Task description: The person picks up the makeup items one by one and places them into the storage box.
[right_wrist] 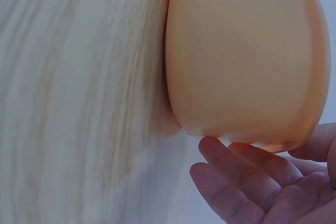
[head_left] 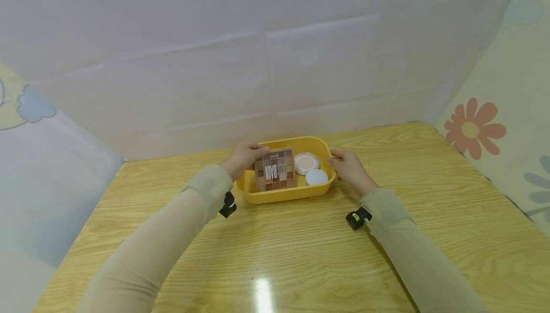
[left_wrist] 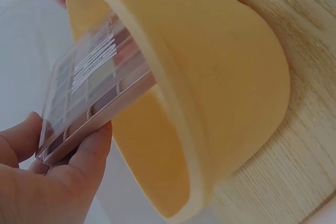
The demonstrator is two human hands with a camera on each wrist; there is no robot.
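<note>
- A pale, creased backdrop [head_left: 275, 65] stands behind everything.
- The wood-grained surface [head_left: 301, 246] carries the work.
- The yellow basket [head_left: 283, 196] sits toward the back of the surface, between both grips.
- The right grip [head_left: 350, 170] holds the basket's right end, thumb at the rim and fingers against the outer wall, probably to steady it.
- The left grip [head_left: 242, 158] pinches one edge of the palette, thumb on one face and fingers on the other.
- The makeup palette [head_left: 275, 170] leans at a tilt in the basket's left part, its far end below the rim and its held end raised. Whether its lower edge touches the floor of the basket cannot be told.
- The clear-rimmed round compact [head_left: 307, 162] lies in the basket's right part, with nobody holding it.
- The white round piece [head_left: 316, 177] lies just in front of the compact, likewise untouched.
- As a judgement, the two round items look settled, while the palette is the unfinished part: it is not yet released, and the pictures alone cannot tell whether it is going in or coming out.
</note>
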